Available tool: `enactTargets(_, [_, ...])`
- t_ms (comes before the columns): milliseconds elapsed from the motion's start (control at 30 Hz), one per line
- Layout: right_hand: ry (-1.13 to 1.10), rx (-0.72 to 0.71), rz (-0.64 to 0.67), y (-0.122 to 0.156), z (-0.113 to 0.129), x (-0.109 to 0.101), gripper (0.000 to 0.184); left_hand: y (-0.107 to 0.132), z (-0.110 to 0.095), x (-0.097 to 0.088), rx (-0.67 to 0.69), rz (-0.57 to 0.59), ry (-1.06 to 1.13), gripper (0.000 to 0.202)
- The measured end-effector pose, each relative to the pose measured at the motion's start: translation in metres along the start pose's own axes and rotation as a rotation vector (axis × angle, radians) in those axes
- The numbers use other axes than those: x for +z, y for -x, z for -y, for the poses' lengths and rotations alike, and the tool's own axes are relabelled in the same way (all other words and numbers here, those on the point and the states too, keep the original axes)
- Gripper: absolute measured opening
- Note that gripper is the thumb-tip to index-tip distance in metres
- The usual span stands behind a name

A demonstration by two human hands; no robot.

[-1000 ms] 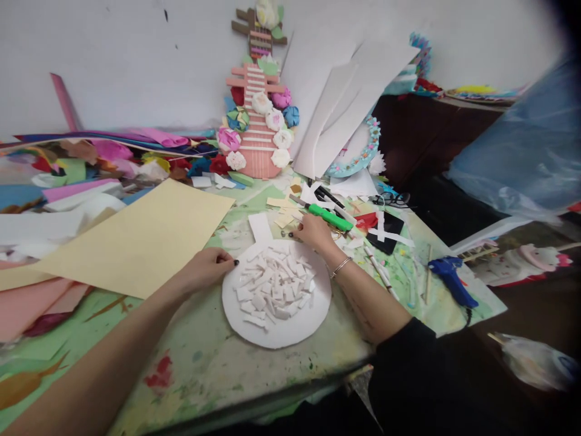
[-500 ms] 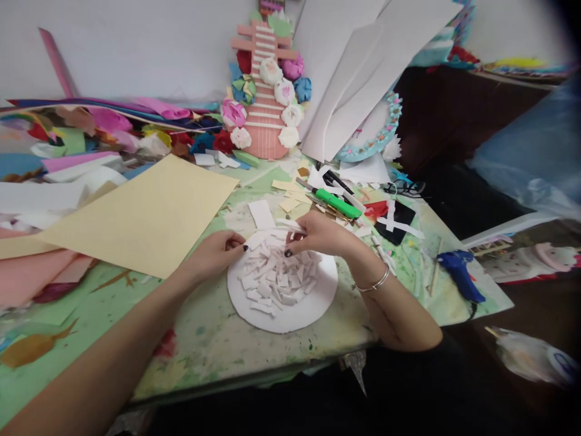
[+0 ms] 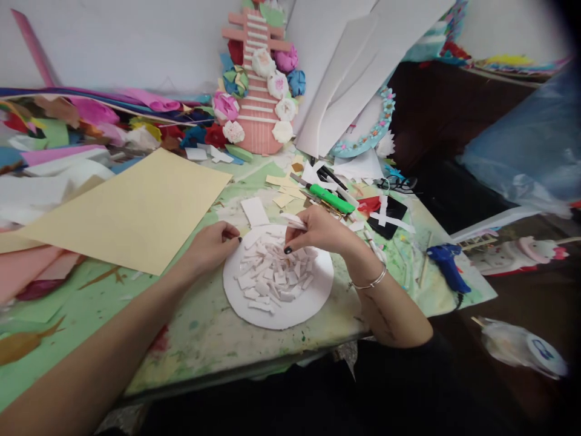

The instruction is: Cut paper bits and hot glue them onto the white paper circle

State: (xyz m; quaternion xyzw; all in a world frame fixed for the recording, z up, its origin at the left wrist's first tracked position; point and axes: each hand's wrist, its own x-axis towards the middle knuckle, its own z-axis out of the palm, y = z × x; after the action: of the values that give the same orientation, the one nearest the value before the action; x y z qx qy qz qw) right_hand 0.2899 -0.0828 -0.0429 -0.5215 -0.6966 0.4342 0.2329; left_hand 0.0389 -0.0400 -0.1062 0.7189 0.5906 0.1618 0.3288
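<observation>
A round white disc [image 3: 321, 295] lies flat on the table before me, its middle heaped with small cut white paper pieces [image 3: 272, 274]. Above its far right part, my right hand [image 3: 320, 230] is closed, with a white paper strip [image 3: 293, 220] sticking out to the left between its fingers. At the disc's far left rim is my left hand [image 3: 213, 247], fingers curled and thumb close to the forefinger; what they pinch, if anything, is hidden. Just beyond the disc a white rectangular piece [image 3: 255, 212] lies on the table.
A large cream sheet [image 3: 136, 212] lies to the left. Behind the disc are a green cutter [image 3: 333, 198], pens and scraps. A blue glue gun [image 3: 447, 263] rests near the right edge. A pink flower-covered guitar model [image 3: 259, 121] stands against the wall.
The white strip, which reached across from my right hand toward my left, now sits mostly by the right fingers. My left hand has drawn slightly left. The whole view has shifted a little.
</observation>
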Motion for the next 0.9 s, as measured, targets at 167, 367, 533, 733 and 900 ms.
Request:
enactTargets(167, [0.084, 0.025, -0.019, -0.005, -0.007, 0.006, 0.020, -0.001, -0.021, -0.001, -0.061, 0.076, -0.103, 0.027])
enactTargets(367, [0.250, 0.148, -0.139, -0.004, -0.016, -0.013, 0.018, 0.001, -0.036, 0.000, -0.085, 0.215, -0.191, 0.024])
enactTargets(533, [0.458, 0.349, -0.301, -0.014, -0.039, -0.025, 0.026, 0.015, -0.040, 0.008, -0.084, 0.309, -0.126, 0.027])
enactTargets(733, [0.389, 0.312, -0.234, -0.024, -0.060, -0.014, 0.025, 0.032, -0.045, 0.015, -0.107, 0.315, 0.232, 0.025])
enactTargets(900, [0.401, 0.330, -0.303, -0.022, -0.057, -0.022, 0.021, 0.032, -0.041, 0.010, -0.111, 0.327, 0.504, 0.038])
